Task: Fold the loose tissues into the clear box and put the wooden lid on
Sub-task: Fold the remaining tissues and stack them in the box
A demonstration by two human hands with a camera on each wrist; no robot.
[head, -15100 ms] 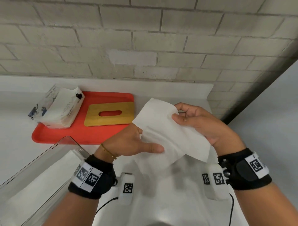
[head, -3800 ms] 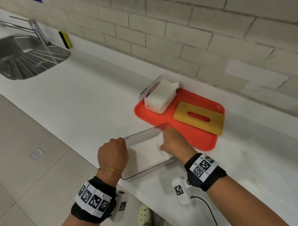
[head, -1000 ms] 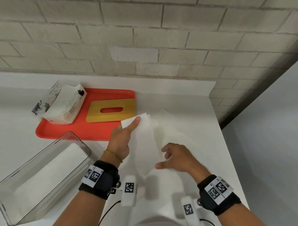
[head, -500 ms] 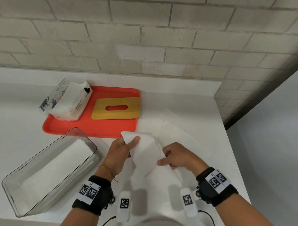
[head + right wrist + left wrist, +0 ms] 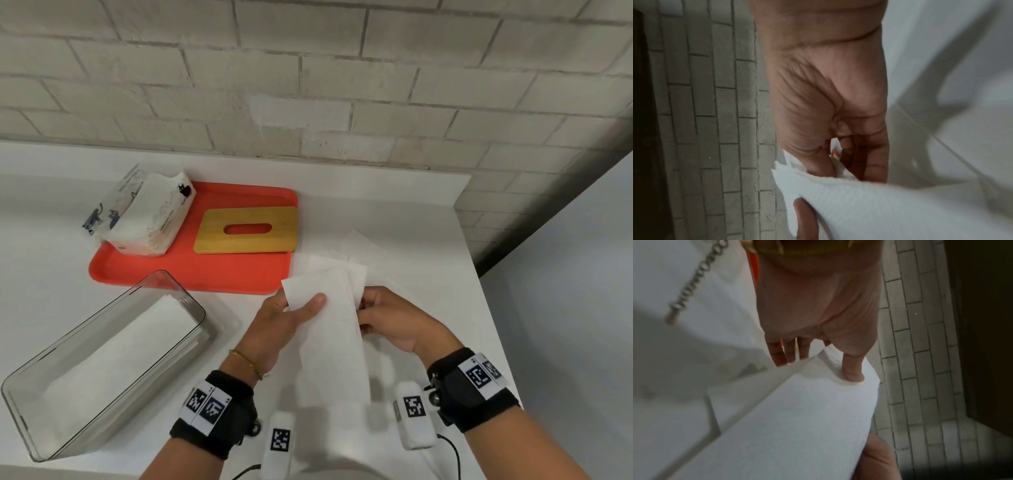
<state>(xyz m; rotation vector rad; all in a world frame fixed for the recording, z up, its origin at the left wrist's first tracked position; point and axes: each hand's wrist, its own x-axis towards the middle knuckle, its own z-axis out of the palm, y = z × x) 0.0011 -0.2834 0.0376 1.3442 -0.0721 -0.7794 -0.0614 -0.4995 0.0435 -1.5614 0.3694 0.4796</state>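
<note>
A white tissue folded into a long strip hangs above the counter between both hands. My left hand pinches its upper left corner, thumb on top. My right hand pinches the tissue's right edge between thumb and fingers. The clear box stands at the lower left with folded tissues inside. The wooden lid with an oval slot lies on the red tray. More loose tissues lie flat on the counter behind my hands.
An opened tissue pack with cat prints sits on the tray's left end. A brick wall backs the white counter, whose right edge drops off close to my right hand.
Both hands have lifted the tissue off the pile and drawn it out into a longer, narrower strip. The view has shifted slightly.
</note>
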